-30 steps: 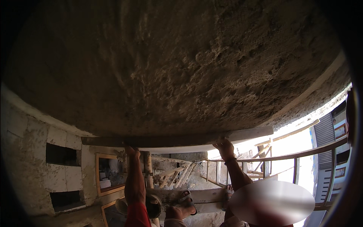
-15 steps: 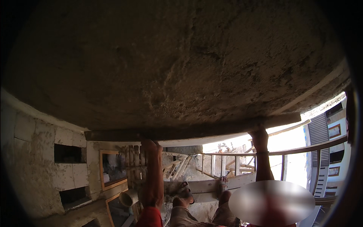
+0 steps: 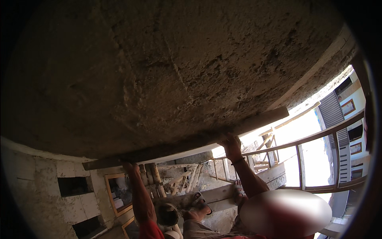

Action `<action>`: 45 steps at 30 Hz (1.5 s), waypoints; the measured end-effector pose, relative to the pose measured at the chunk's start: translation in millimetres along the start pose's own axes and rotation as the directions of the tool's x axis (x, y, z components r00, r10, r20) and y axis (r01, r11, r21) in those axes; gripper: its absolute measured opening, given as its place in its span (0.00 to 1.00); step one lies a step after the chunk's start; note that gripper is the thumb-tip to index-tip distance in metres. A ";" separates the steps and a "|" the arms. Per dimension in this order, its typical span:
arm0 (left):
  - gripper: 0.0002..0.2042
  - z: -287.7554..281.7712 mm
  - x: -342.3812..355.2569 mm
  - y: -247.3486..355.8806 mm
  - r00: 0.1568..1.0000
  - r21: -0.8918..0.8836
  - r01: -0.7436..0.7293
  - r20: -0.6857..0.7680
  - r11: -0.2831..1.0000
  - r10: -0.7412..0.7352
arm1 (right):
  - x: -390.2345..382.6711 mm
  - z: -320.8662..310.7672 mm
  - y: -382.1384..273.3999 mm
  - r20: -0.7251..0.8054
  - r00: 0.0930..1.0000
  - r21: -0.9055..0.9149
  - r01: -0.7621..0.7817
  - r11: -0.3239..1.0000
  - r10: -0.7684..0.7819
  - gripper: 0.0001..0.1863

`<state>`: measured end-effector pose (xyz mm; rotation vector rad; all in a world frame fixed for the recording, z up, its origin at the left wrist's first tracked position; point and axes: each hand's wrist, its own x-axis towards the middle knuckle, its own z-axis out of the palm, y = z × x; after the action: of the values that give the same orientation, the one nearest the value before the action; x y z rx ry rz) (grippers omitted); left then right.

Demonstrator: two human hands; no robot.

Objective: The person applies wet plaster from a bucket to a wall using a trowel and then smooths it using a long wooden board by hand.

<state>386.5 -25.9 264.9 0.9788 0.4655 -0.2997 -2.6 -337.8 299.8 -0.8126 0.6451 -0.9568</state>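
Note:
A long straight wooden board (image 3: 262, 120) lies against the rough, brown-grey plastered surface (image 3: 191, 67) that fills the upper view. It slants from lower left to upper right. Closed round its lower edge near the left end is my left hand (image 3: 130, 166). My right hand (image 3: 230, 145), with a dark band at its wrist, grips the same edge right of the middle. Both arms are raised, and the fingertips are partly lost in shadow behind the board.
My sandalled feet stand on a wooden plank (image 3: 223, 202). Beside my left arm is a bucket (image 3: 167, 215). A railing (image 3: 302, 167) curves along the right. At left are a block wall (image 3: 41, 175) with dark openings and a wood-framed window (image 3: 119, 195). Loose timber (image 3: 185, 181) lies below.
The board now slants more, its left end lower and right end higher in view. Both hands have shifted left with it. The whole view has also turned, and the bucket appears further right.

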 end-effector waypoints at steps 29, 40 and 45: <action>0.21 249.2 -303.7 121.5 0.922 -0.124 -0.232 0.287 0.965 0.259 | 12.3 40.7 -406.2 0.401 0.800 -0.897 0.442 -0.015 -0.447 0.34; 0.18 295.8 -362.2 140.0 0.955 -0.114 -0.061 0.283 0.992 0.091 | 44.6 17.1 -527.7 0.671 0.651 -0.730 0.493 -0.474 -0.356 0.25; 0.20 319.7 -422.9 157.0 0.926 -0.083 -0.045 0.370 0.995 0.073 | 49.2 22.2 -574.2 0.632 0.689 -0.733 0.383 -0.562 -0.356 0.32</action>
<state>169.0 -198.8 742.8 0.8376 0.0972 -0.4022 -220.9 -566.8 781.9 -3.0359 1.1250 -0.9079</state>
